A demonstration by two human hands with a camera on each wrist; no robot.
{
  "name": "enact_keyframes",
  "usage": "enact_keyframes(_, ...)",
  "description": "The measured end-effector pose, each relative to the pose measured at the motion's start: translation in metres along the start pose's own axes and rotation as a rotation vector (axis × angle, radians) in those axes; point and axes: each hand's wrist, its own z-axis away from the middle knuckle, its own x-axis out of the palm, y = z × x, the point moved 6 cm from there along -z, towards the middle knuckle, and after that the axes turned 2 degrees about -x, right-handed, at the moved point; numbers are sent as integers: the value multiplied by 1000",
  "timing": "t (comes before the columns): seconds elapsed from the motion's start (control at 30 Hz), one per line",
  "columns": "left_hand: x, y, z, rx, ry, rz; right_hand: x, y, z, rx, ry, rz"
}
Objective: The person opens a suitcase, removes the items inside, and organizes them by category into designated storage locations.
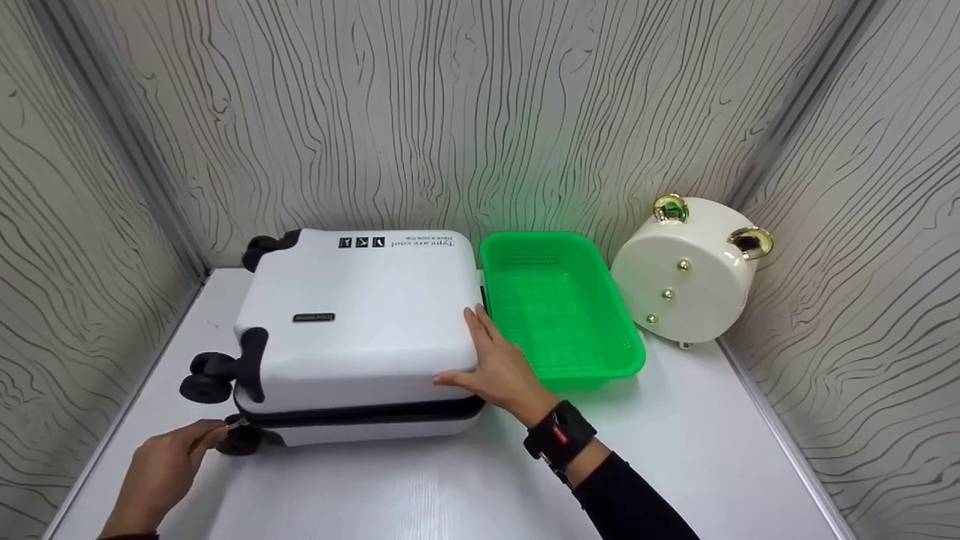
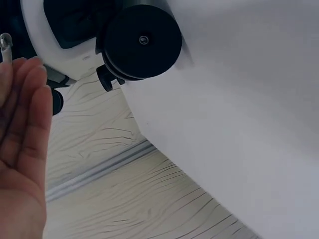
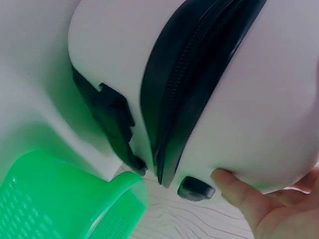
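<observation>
A white hard-shell suitcase [image 1: 367,300] lies flat on the white table, its black zipper band [image 1: 367,412] facing the front. At its front left corner, beside a black wheel [image 2: 142,42], my left hand [image 1: 165,461] pinches a small metal zipper pull [image 2: 6,44] between thumb and fingers. My right hand [image 1: 502,367] rests on the suitcase's front right corner, fingers spread along the shell and thumb on the front side. In the right wrist view, my right thumb [image 3: 234,189] presses the shell near a small black fitting [image 3: 195,189]. Zipper teeth [image 3: 174,84] show along the band there.
Just right of the suitcase stands a green plastic basket [image 1: 634,360]. Farther right is a round cream-white case [image 1: 705,262] with gold knobs and gold ring-like feet. Wood-grain panels [image 1: 420,112] enclose the table [image 1: 390,495] at the back and both sides.
</observation>
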Motion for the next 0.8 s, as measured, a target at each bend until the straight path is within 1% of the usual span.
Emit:
enact_keyframes(0.13, -6, -17, -5, -39, -13, 11, -1, -1, 3, -56, 8, 14)
enact_keyframes(0.27, -11, -33, -20, -50, -27, 21, -2, -3, 3, -118, 26, 49)
enact_keyframes(0.4, -9, -44, -33, -72, -51, 60, -4, -5, 4, -172, 63, 63)
enact_keyframes(0.47, -8, -49, -38, -101, -69, 87, -4, -6, 6, -197, 81, 65)
enact_keyframes(0.53, -7, -54, -44, -128, -67, 102, -4, -8, 7, -221, 97, 66)
enact_keyframes(0.63, -6, -59, -54, -138, -5, 94, -4, -9, 9, -245, 114, 73)
enact_keyframes(0.77, -5, -59, -72, -89, 166, 78, -4, -9, 11, -253, 124, 76)
enact_keyframes(0.8, -4, -58, -76, -85, 197, 83, -5, -9, 11, -254, 125, 75)
